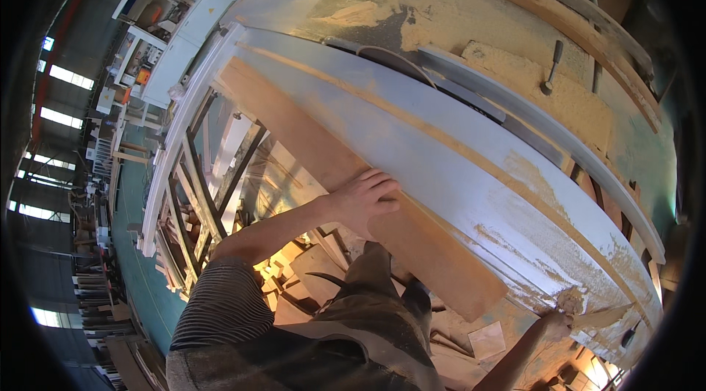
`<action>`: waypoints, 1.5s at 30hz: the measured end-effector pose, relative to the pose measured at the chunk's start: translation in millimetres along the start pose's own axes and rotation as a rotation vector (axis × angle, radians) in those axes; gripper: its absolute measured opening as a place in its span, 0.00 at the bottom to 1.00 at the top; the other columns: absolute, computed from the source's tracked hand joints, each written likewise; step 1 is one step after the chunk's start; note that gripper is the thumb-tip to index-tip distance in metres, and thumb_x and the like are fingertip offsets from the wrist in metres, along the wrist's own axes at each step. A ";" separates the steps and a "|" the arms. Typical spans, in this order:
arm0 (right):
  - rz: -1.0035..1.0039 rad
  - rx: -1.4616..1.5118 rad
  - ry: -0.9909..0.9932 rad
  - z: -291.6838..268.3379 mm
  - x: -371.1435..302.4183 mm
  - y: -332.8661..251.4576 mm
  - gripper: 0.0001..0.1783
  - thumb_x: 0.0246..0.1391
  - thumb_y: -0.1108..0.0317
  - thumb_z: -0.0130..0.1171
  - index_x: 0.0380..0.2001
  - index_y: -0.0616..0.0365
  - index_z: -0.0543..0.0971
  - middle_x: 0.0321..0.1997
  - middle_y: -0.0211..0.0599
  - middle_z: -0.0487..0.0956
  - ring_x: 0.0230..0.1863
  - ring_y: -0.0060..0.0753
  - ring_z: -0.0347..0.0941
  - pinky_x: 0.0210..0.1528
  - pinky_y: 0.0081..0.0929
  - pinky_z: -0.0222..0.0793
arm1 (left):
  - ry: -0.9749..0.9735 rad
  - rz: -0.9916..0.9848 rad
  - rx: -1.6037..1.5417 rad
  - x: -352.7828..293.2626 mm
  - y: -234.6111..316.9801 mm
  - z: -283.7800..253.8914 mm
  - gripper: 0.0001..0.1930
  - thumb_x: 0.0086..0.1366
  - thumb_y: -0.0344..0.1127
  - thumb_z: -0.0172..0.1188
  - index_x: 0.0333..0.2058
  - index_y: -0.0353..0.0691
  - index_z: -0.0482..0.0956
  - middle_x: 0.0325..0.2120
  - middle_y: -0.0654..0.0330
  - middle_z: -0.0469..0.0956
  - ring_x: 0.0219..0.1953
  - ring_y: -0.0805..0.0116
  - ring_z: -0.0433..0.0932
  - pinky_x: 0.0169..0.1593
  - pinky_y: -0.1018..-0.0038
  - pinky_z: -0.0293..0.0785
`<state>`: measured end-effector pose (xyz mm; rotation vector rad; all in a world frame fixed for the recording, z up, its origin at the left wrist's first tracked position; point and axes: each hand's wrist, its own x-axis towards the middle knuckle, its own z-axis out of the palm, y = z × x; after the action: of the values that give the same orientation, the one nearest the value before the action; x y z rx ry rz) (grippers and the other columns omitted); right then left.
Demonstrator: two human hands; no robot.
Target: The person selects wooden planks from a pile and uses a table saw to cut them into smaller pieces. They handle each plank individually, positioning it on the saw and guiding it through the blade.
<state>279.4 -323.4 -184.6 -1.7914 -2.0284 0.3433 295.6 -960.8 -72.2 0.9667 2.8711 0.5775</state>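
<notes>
A long, flat wooden board [294,130] lies lengthwise along the near side of a grey metal machine table [412,137], partly over its edge. My left hand [368,203] grips the board around its middle, with the fingers laid over the top face and the thumb out of sight. At the table's right end, by the near edge, my right hand [559,321] is closed next to a clump of sawdust [570,299]. What its fingers hold, if anything, is too small to make out.
A sawdust-coated fence [529,123] runs along the table's far side. Beyond it are a lever with a dark handle [551,67] and long timbers [529,1]. Wood offcuts [294,281] lie around my legs. At left stands a slatted frame [195,170].
</notes>
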 end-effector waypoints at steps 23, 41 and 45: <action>0.321 -0.110 -0.117 -138.1 -62.8 235.7 0.24 0.61 0.62 0.61 0.54 0.69 0.73 0.50 0.54 0.81 0.50 0.54 0.78 0.55 0.45 0.72 | -0.026 0.052 -0.032 24.1 3.8 25.7 0.40 0.35 0.56 0.80 0.42 0.38 0.73 0.53 0.43 0.64 0.54 0.38 0.65 0.57 0.40 0.60; -0.347 0.653 -0.406 -82.9 -130.7 -12.5 0.16 0.66 0.65 0.57 0.50 0.66 0.79 0.44 0.35 0.80 0.44 0.26 0.73 0.47 0.27 0.71 | 0.084 -0.106 -0.065 191.7 28.5 72.2 0.38 0.41 0.56 0.77 0.50 0.42 0.80 0.56 0.44 0.65 0.61 0.43 0.61 0.65 0.48 0.53; -0.479 0.709 -0.469 -27.4 -90.3 -13.7 0.15 0.66 0.67 0.58 0.49 0.68 0.79 0.44 0.37 0.80 0.45 0.28 0.73 0.49 0.28 0.71 | 0.113 -0.098 -0.120 258.2 40.2 111.4 0.40 0.41 0.56 0.78 0.54 0.43 0.79 0.57 0.44 0.64 0.62 0.44 0.60 0.68 0.47 0.50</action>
<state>287.9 -416.7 -167.0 -0.8169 -2.1487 1.2276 130.6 -741.1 -144.5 0.7968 2.9209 0.8093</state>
